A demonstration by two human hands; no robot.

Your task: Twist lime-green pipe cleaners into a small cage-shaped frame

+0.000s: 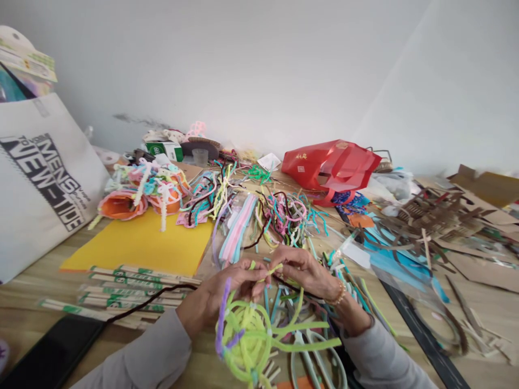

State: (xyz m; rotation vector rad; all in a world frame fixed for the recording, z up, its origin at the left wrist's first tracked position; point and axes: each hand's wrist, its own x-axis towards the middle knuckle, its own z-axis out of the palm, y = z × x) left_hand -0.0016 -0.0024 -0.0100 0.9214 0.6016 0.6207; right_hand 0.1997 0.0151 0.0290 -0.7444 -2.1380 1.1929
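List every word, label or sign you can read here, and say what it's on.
"NEW-TIDE": white bag.
"MENS": the same white bag.
Too small or blurred to read: that bag's smaller print, and markings on the red bag, green-and-white box, wrapped sticks and upper-left package.

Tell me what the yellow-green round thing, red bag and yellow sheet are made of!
The yellow-green round thing looks like pipe cleaners, probably fuzzy fibre over wire: its strands look furry and hold curves. The red bag seems glossy plastic or coated paper: it shines and has creases. The yellow sheet is probably matte paper or card: flat, without shine.
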